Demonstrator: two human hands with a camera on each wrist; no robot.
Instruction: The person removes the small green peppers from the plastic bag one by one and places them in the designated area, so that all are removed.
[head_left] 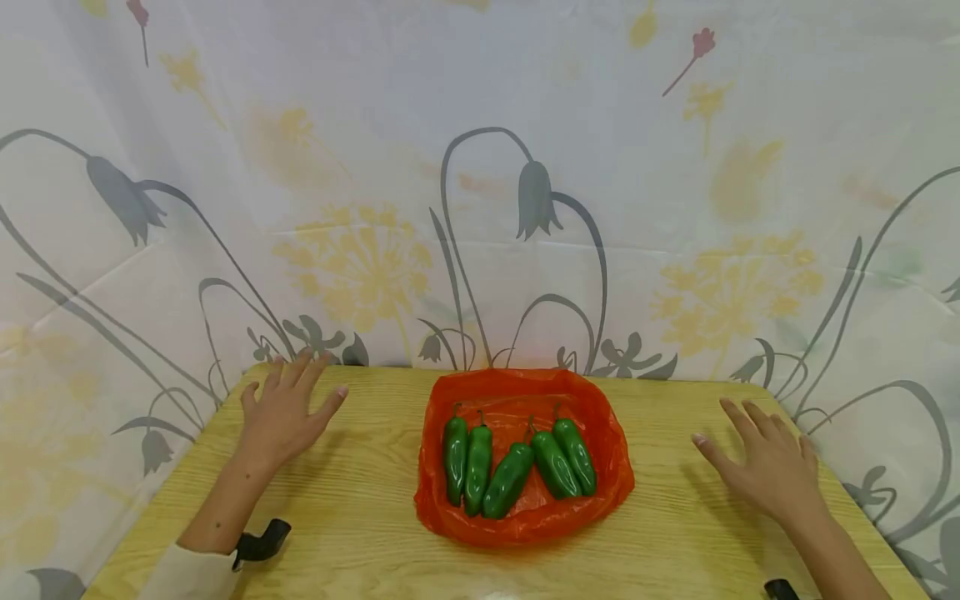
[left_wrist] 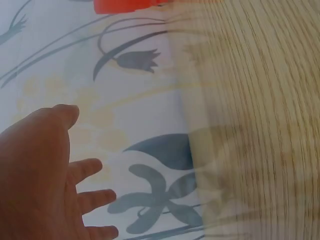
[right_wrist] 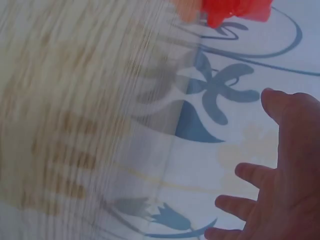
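Note:
Several green peppers [head_left: 510, 479] lie side by side in a red plastic bag [head_left: 525, 537] whose rim is spread wide, in the middle of the table. To the left of the bag, my left hand [head_left: 285, 417] hovers over the table with its fingers spread and nothing in it. On the other side, my right hand [head_left: 768, 467] is held apart from the bag, fingers spread, likewise holding nothing. Both wrist views show the left hand [left_wrist: 45, 175] and the right hand [right_wrist: 295, 170] with extended fingers, and only a red edge of the bag at the top.
The wooden table [head_left: 352, 500] ends at the back against a white curtain [head_left: 495, 100] printed with grey and yellow flowers. A black strap piece [head_left: 262, 540] sits at the left wrist, and another black piece [head_left: 780, 589] shows by the right wrist.

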